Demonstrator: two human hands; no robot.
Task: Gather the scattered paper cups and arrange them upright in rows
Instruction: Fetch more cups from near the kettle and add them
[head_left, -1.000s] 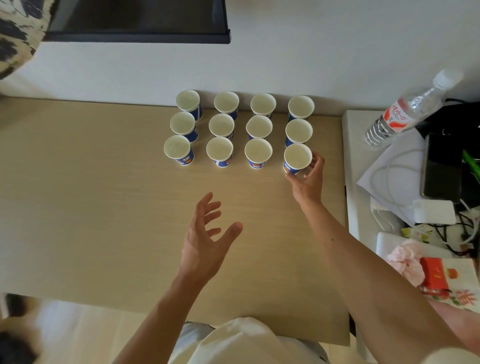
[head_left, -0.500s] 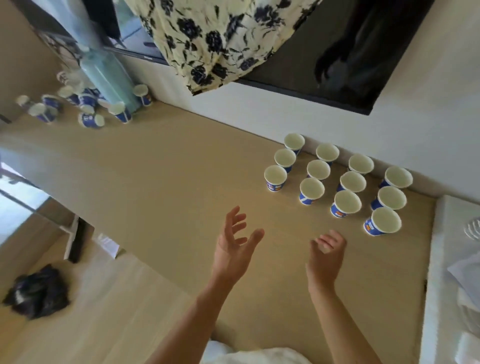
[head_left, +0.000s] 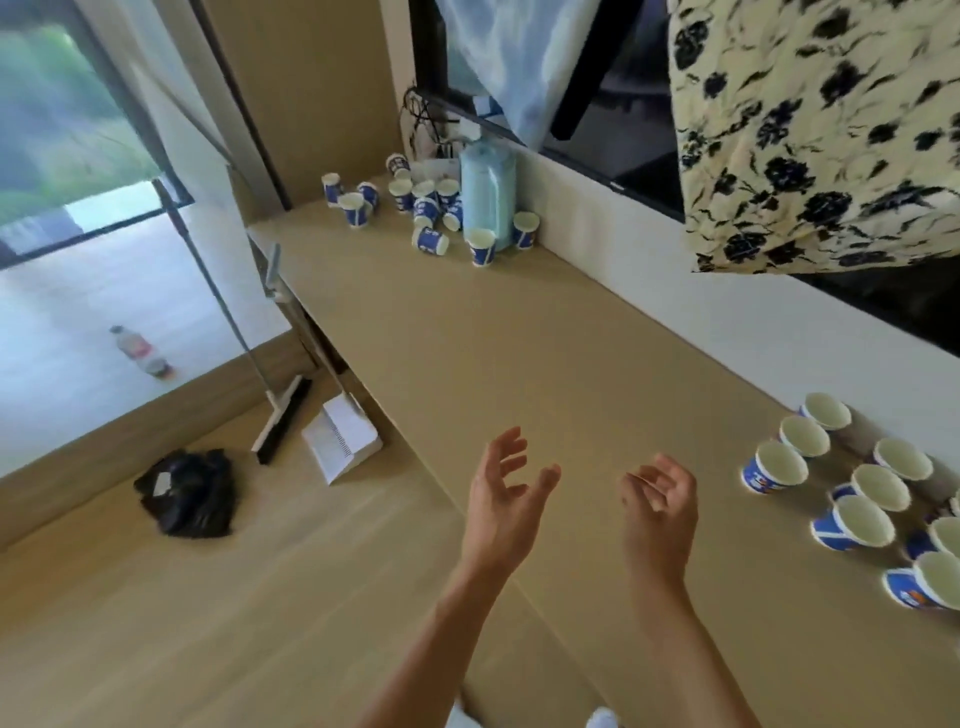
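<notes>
Several blue-and-white paper cups stand upright in rows (head_left: 852, 499) at the right end of the long wooden counter (head_left: 519, 353). At the far left end lies a scattered heap of the same cups (head_left: 426, 208), some upright and some on their sides, around a pale blue bottle (head_left: 487, 187). My left hand (head_left: 506, 493) and my right hand (head_left: 660, 499) hover side by side over the counter's near part, both empty with fingers spread and slightly curled. The nearest cup of the rows (head_left: 774, 467) is just right of my right hand.
A flowered cloth (head_left: 810, 130) and a pale blue cloth (head_left: 519, 57) hang over a dark screen on the wall. On the floor to the left are a broom (head_left: 280, 421), a white dustpan (head_left: 340, 441), a black bag (head_left: 189, 491) and a bottle (head_left: 137, 351).
My right hand has let go of the last cup in the rows and drawn back. My view has swung left, so the rows moved to the right edge and the scattered heap came into sight.
</notes>
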